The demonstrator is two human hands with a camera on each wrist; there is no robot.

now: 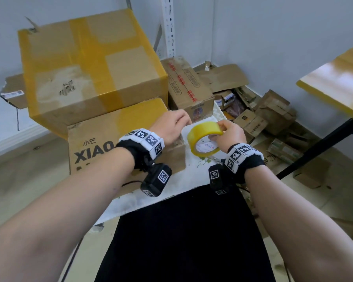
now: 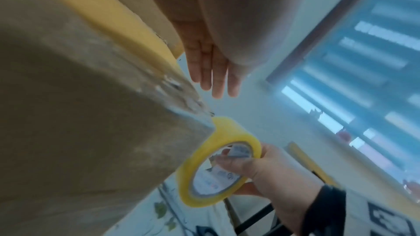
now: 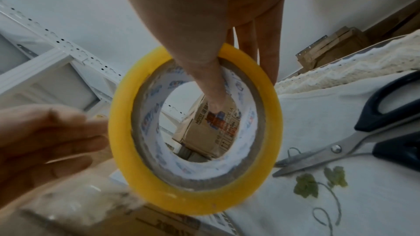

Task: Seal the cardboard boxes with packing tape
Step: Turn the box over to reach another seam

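A big taped cardboard box (image 1: 90, 66) sits on a lower box (image 1: 110, 139) printed with dark letters, both on a table under a white cloth (image 1: 179, 180) with a green leaf pattern. The left hand (image 1: 171, 127) is beside the lower box's near corner, fingers straight and together, holding nothing. The right hand (image 1: 230, 135) grips a roll of yellow tape (image 1: 205, 139) just off that corner above the cloth, thumb through its core and fingers over the rim; scissors (image 3: 354, 137) with black handles lie on the cloth nearby.
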